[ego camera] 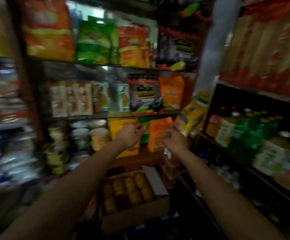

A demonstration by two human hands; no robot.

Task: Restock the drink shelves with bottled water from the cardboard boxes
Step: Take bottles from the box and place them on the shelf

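Both my left hand [130,134] and right hand [172,138] reach mid-frame toward snack packets [159,134], grips too blurred to tell, while the opened cardboard box [135,217] sits low centre, so I judge the drink shelves [244,132] at right unstocked.

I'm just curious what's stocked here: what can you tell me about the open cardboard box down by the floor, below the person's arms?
The open cardboard box looks like plain brown card. It sits low in front of the snack shelves, between the two forearms in the view, tilted a little. One pale flap stands open on its right side. Inside are rows of round orange-yellow tops, packed close; blur hides what they are. Neither hand touches it.
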